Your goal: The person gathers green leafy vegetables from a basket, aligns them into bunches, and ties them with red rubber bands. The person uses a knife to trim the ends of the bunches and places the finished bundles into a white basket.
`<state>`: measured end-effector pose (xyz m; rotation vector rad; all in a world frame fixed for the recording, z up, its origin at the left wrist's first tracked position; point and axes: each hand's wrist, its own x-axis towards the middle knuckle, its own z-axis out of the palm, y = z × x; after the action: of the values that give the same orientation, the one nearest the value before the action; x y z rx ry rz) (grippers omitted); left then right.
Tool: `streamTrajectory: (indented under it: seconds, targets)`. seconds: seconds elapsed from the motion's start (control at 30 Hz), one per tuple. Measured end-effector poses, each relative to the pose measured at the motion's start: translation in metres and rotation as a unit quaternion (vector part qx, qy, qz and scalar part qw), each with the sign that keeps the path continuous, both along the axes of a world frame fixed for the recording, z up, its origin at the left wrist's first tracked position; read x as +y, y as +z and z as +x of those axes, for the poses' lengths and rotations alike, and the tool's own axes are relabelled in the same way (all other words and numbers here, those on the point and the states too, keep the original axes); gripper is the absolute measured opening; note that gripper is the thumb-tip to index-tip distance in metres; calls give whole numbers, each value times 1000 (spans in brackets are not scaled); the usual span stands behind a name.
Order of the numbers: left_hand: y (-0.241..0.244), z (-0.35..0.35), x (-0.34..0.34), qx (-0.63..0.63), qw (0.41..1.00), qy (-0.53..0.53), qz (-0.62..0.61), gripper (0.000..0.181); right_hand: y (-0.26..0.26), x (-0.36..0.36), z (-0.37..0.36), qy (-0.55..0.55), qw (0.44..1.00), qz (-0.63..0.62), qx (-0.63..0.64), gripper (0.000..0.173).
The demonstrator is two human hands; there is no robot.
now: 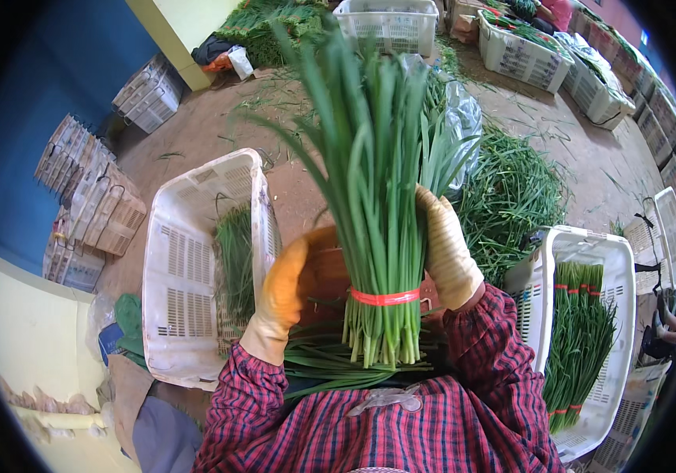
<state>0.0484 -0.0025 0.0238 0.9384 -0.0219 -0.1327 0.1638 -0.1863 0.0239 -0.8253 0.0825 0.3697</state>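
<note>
A thick bunch of long green leaves, seemingly garlic chives (382, 236), is upright in front of me with its pale cut ends downward. A red band (385, 297) is wrapped around its lower part. My left hand (285, 290), in an orange-stained glove, holds it from the left, its fingers partly hidden behind the leaves. On the opposite side my right hand (451, 251), in a cream ribbed glove, grips the bunch with fingertips out of sight. Loose green stalks (338, 366) lie beneath the bunch, across my lap.
A white plastic crate (187, 284) with some greens stands at left. At right, another crate (624, 331) holds banded bunches (577, 337). A pile of loose leaves (512, 195) lies on the floor near clear plastic (462, 130). Stacked crates (93, 195) line the wall. A person (553, 15) sits far off.
</note>
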Motion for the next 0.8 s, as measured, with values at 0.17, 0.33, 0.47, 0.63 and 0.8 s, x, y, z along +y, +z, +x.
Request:
streamTrajectory:
  seconds: [0.17,0.33,0.47,0.63,0.8]
  targets:
    - [-18,7,-17,65,992,79,78,60,6,10,-5,126,987,-38,-96,49]
    - [-8,16,-20,72,986,3,-151,54,-18,-15,13,98,989,-43,-100,60]
    - [-36,18,-12,28,985,168,24,57,24,9,-34,148,984,-55,-86,60]
    - [4,22,-35,15,956,261,135,43,-7,23,-20,15,995,23,-91,45]
    - [1,22,-34,-3,957,246,157,40,-16,24,-28,12,995,11,-100,47]
